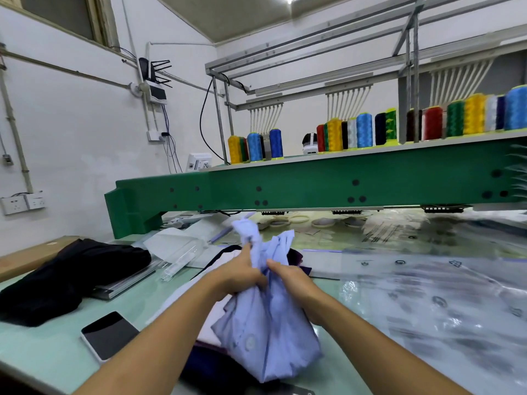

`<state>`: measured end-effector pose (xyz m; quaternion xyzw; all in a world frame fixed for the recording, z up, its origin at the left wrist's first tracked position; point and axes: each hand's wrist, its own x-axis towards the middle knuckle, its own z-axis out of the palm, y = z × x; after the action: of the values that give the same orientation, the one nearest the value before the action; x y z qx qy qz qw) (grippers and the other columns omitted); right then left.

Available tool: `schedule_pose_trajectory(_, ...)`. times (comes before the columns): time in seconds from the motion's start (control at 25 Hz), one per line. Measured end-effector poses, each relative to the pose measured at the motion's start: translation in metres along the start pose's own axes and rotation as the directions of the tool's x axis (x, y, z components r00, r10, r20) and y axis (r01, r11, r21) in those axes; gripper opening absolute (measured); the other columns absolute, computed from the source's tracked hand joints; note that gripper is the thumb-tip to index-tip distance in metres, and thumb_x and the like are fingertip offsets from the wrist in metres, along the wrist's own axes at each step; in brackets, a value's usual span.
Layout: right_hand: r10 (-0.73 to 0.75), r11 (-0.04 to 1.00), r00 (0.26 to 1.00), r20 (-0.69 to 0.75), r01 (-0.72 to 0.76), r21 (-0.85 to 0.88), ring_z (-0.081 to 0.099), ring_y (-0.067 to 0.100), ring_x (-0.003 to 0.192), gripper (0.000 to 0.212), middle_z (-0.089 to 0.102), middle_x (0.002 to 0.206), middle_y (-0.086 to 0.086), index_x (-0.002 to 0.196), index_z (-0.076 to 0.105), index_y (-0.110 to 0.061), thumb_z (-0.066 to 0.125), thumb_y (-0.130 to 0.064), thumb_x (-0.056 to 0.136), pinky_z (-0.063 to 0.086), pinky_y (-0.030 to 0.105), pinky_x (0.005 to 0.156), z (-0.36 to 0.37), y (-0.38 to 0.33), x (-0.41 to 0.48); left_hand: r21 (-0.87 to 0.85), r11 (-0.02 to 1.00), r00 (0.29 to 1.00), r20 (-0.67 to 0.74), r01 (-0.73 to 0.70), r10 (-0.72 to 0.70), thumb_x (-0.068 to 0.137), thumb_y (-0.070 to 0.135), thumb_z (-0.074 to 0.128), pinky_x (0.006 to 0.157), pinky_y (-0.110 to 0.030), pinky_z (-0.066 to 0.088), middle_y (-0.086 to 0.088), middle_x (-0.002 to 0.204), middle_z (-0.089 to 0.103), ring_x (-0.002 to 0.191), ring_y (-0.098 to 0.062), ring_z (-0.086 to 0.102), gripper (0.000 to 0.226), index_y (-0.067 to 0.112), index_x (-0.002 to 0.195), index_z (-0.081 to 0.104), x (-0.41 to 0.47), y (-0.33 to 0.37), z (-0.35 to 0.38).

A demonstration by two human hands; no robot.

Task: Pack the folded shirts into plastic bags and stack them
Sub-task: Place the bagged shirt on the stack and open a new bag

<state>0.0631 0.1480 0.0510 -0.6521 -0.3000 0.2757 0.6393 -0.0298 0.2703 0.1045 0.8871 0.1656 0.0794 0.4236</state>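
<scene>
Head view | left hand (242, 273) and right hand (291, 277) both clenched bunched blue shirt (265, 332) above near edge of table (57, 346) | plastic bags (427, 295) lay at right edge | nothing visibly bagged or stacked; apparently early.

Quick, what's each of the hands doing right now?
Left hand: closed, gripping the bunched light blue shirt.
Right hand: closed, gripping the same shirt beside it.
</scene>
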Motion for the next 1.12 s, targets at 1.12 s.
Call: schedule_pose_trajectory(1.12,-0.090,0.634,0.964,-0.249,-0.138,-0.761,0.049,0.008,0.056,0.016,0.054,0.069,-0.004,0.074,0.055,-0.020,0.065,-0.006,0.075,0.037,0.018,0.046,-0.317,-0.041,-0.137,-0.645,0.726,0.945,0.021,-0.236,0.326,0.084,-0.015,0.053,0.071,-0.039,0.061,0.015,0.130,0.065,0.117,-0.026,0.066,0.086,0.046,0.144,0.040,0.098,0.168,0.244)
